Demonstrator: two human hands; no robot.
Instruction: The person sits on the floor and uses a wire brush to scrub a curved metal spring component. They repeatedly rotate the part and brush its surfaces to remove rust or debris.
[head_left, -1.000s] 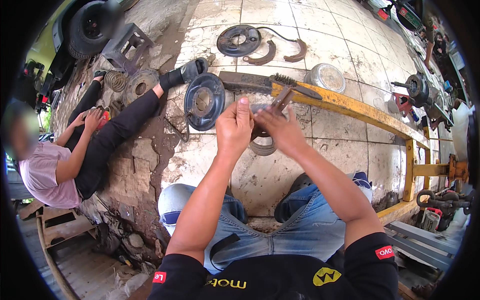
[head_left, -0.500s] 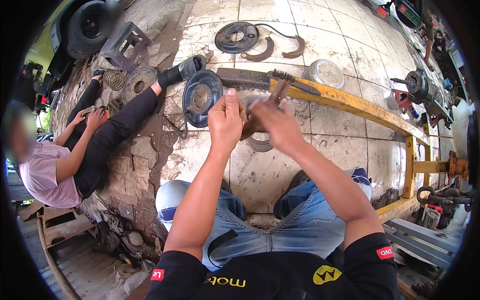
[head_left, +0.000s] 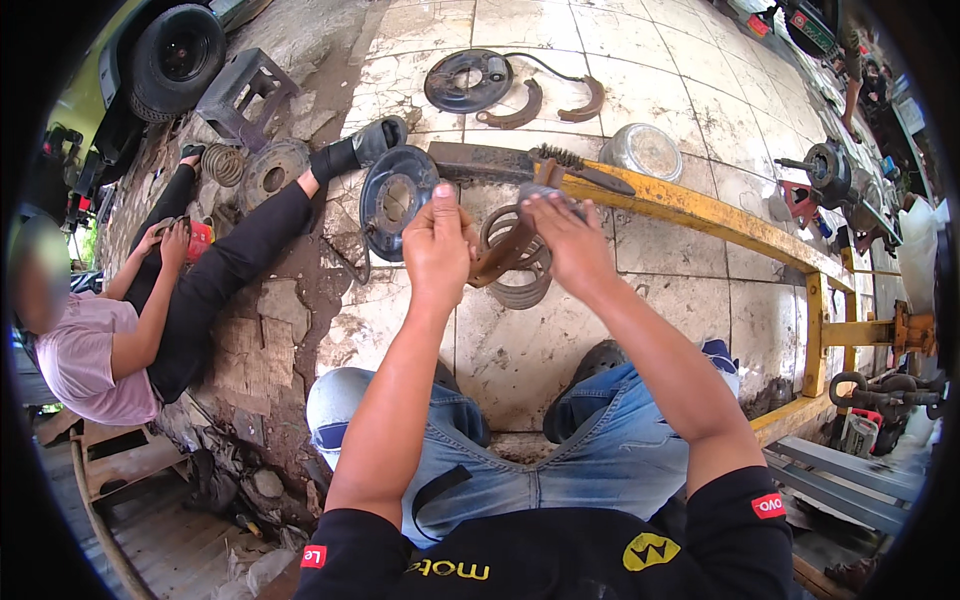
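My left hand [head_left: 438, 245] is closed round the lower end of a rusty curved brake shoe [head_left: 510, 250], thumb up. My right hand [head_left: 568, 240] lies over the shoe's upper end. Its fingers press a small dark piece against the shoe; what that piece is I cannot make out. Below the shoe, on the tiles, sits a coil spring [head_left: 525, 292], partly hidden by it. A wire brush [head_left: 585, 172] rests on the yellow metal beam [head_left: 690, 212] just beyond my hands. A black brake backing plate [head_left: 378, 205] leans to the left of my left hand.
Farther off lie another backing plate [head_left: 460, 82] with a cable and two brake shoes [head_left: 515, 108]. A round metal tin [head_left: 645, 152] stands behind the beam. At left a person [head_left: 110, 335] sits, legs outstretched, holding a red object [head_left: 200, 240], near a grey stool [head_left: 245, 95].
My right hand, blurred before, has shifted slightly down along the brake shoe and shows sharply. The shoe has tilted, uncovering more of the spring. The seated person's red object shows more.
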